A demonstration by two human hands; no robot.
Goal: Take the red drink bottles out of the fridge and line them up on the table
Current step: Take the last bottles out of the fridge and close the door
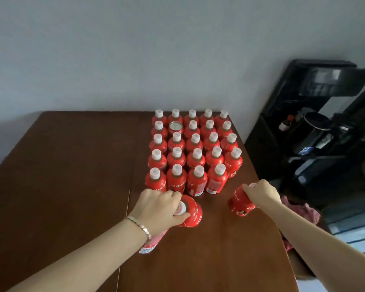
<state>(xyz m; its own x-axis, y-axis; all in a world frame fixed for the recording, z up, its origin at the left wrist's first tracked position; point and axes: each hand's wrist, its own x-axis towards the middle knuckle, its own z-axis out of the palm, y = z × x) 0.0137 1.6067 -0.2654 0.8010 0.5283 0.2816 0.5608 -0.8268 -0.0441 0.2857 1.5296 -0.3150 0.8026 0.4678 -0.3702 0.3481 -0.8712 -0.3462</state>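
Observation:
Several red drink bottles with white caps [195, 148] stand in tidy rows at the far right of the brown table [72, 165]. One red can [175, 127] sits among them in the second row from the back. My left hand [156, 209] grips the cap end of a red bottle [193, 212] just in front of the front row. Another red bottle [153, 242] shows partly under my left wrist. My right hand [261, 191] holds a third red bottle [239, 202] by its cap, to the right of the front row, near the table's right edge.
A black open fridge [316, 127] with a small bottle on its door shelf stands right of the table. A pink cloth [301, 209] lies beside the table's right edge. A plain wall rises behind the table.

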